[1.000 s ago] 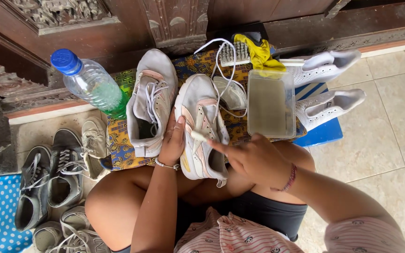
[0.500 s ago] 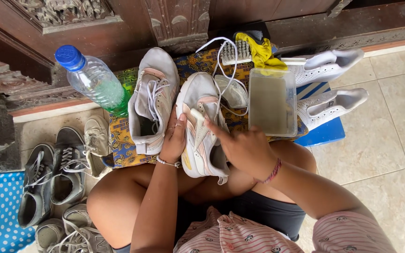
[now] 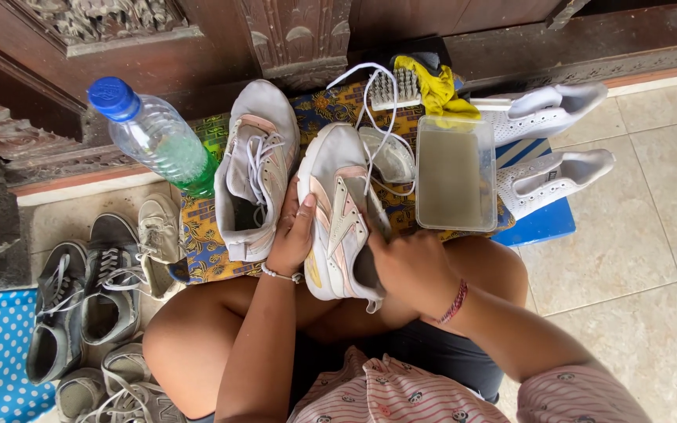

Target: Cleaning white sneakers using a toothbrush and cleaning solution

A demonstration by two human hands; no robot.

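Note:
I sit cross-legged with a white and pink sneaker [image 3: 337,205] tilted on its side over my lap. My left hand [image 3: 292,236] grips its left side, thumb up on the upper. My right hand [image 3: 410,266] presses against the shoe's opening on the right, fingers partly tucked inside and hidden. The matching sneaker [image 3: 254,168] lies upright just left of it on a patterned cloth [image 3: 197,243]. A loose white lace [image 3: 370,102] trails from the held shoe toward the back.
A plastic water bottle [image 3: 154,139] with a blue cap lies at the left. A clear tub of murky water [image 3: 454,174], a scrub brush [image 3: 395,88] and a yellow rag [image 3: 436,90] sit behind. Two white shoes [image 3: 546,149] rest right; grey sneakers [image 3: 88,290] stand left.
My right hand has moved from pointing over the shoe to pressing into its opening. The sneaker has tipped further onto its side, and my left hand has shifted up its flank.

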